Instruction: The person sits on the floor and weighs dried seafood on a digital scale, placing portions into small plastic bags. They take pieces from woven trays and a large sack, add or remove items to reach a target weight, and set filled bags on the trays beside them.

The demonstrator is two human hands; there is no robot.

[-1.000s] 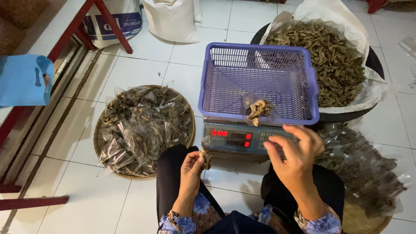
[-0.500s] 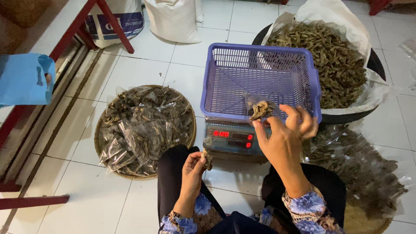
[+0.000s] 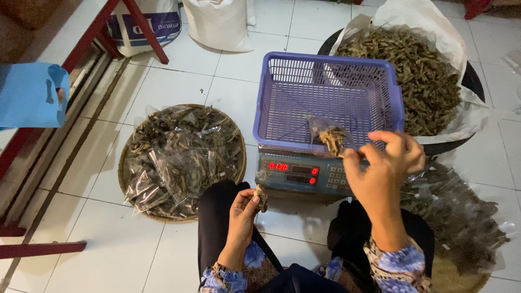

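A purple plastic basket [image 3: 282,97] sits on a grey digital scale [image 3: 296,174] with red digits. Inside the basket lies a small clear bag of dried brown pieces [image 3: 330,137]. My right hand [image 3: 384,168] is raised at the basket's front rim, its fingertips pinching the edge of that bag. Resting on my knee, my left hand [image 3: 243,211] grips a small dried brown piece [image 3: 262,197] between thumb and fingers, just in front of the scale.
A round woven tray [image 3: 130,163] heaped with packed clear bags lies at left. A black tub [image 3: 471,81] lined with white cloth holds loose dried pieces at back right. More filled bags [image 3: 461,217] lie at right. White sacks [image 3: 220,21] and a red frame [image 3: 141,30] stand behind.
My right hand rose from the scale's keypad to the basket's front rim and took hold of the small bag. My left hand stayed on my knee with its piece.
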